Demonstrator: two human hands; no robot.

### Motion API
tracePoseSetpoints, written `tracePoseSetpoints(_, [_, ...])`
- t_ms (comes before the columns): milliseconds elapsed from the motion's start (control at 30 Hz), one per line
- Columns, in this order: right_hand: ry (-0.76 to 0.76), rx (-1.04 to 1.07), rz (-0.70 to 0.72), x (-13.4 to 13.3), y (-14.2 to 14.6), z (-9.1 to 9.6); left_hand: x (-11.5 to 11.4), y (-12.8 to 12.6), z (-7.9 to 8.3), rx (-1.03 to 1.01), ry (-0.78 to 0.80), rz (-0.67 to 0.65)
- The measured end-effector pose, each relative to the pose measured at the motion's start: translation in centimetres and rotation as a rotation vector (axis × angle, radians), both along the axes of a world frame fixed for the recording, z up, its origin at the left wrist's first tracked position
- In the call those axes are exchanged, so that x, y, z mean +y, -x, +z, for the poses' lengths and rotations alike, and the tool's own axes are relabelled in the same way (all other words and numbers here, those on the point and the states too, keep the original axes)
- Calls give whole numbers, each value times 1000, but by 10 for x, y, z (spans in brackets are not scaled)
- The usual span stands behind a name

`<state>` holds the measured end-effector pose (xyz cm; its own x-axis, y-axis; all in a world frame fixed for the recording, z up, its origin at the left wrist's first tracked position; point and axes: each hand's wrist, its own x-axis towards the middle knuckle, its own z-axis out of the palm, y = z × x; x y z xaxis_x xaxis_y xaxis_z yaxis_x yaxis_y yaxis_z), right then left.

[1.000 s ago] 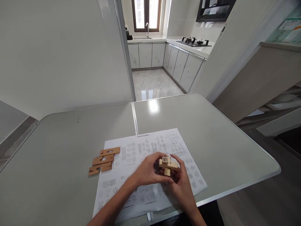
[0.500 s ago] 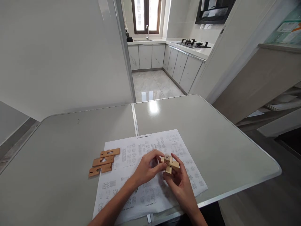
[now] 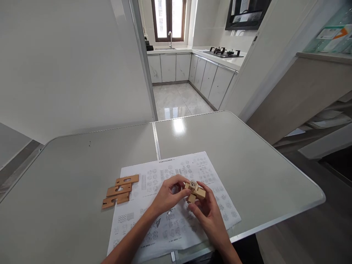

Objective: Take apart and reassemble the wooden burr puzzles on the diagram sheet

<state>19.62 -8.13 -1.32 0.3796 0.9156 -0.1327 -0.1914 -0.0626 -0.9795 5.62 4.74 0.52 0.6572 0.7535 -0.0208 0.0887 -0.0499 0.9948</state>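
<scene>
Between my two hands is a pale wooden burr puzzle [image 3: 200,193] of crossing square sticks, with a dark mark on the end of one stick. My left hand [image 3: 171,194] pinches its left side between thumb and fingers. On the right, my right hand [image 3: 206,208] grips it with the thumb low and the fingers behind. Parts of the puzzle are hidden by my fingers. Beneath both hands lies a printed sheet [image 3: 154,183] covered in small diagrams. Three flat brown wooden pieces with cut-outs, the top piece [image 3: 133,179] among them, overlap the sheet's left edge.
The sheet rests on a grey table [image 3: 68,176] with a metal seam [image 3: 156,141] down its middle. A white panel [image 3: 68,66] stands behind the table on the left. Beyond are a kitchen counter and a gas stove [image 3: 224,52]. Shelving [image 3: 288,91] flanks the right side.
The burr puzzle has tilted slightly in my hands, its marked stick end turning a little. Both hands still hold it. The view has shifted slightly.
</scene>
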Motion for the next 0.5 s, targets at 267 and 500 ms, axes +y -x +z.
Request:
tracePoseSetpoints(267, [-16, -76, 25, -1, -1, -3, 2, 2, -1, -92, 53, -50])
tracePoseSetpoints(500, [-7, -227, 38, -2, 4, -3, 7, 5, -2, -247, 241, 106])
